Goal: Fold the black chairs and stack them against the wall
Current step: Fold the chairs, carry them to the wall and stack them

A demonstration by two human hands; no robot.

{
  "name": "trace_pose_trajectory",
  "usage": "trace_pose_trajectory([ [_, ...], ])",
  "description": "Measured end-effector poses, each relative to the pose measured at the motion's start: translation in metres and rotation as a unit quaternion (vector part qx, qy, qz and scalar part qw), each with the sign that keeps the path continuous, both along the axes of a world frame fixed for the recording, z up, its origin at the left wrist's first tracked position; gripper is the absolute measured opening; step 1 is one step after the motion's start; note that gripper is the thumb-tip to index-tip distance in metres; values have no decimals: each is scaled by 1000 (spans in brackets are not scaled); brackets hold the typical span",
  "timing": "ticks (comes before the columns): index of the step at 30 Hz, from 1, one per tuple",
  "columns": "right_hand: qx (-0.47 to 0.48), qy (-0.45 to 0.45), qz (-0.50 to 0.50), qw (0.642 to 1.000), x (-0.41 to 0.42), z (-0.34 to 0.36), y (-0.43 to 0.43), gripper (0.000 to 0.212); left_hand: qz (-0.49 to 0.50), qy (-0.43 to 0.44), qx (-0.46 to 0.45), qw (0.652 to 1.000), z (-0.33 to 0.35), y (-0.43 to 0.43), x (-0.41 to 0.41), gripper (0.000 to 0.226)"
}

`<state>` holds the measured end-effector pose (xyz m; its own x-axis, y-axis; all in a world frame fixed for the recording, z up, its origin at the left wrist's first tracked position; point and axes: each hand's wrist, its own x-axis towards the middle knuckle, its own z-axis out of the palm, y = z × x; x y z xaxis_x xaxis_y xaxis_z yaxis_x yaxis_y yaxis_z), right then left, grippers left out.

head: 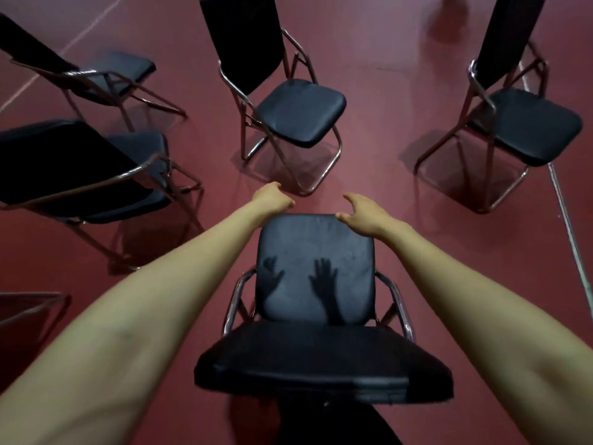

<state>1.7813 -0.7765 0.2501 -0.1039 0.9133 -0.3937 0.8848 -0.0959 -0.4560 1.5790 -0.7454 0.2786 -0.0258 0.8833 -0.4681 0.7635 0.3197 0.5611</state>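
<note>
The nearest black folding chair (316, 271) stands unfolded right below me, its backrest top (321, 364) closest and its seat stretching away. Both my arms reach out over the seat. My left hand (272, 200) hovers past the seat's far left corner with fingers pointing down, holding nothing. My right hand (361, 210) has loosely curved fingers, and its thumb is at the seat's far right edge. Shadows of two spread hands fall on the seat.
Several other unfolded black chairs ring the red floor: one ahead (298, 114), one at the right (523, 126), two at the left (122, 69) (96, 175). A metal frame (32, 303) shows at lower left. A thin metal pole (568, 220) slants along the right edge.
</note>
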Motion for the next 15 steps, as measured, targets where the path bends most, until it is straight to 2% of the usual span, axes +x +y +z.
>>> trace_pose_trajectory([
  [8, -100, -68, 5, 993, 24, -130, 89, 64, -72, 107, -81, 988, -122, 94, 8, 66],
  [15, -169, -123, 45, 977, 44, -250, 168, 59, -146, 177, -97, 968, -246, 188, 22, 61],
])
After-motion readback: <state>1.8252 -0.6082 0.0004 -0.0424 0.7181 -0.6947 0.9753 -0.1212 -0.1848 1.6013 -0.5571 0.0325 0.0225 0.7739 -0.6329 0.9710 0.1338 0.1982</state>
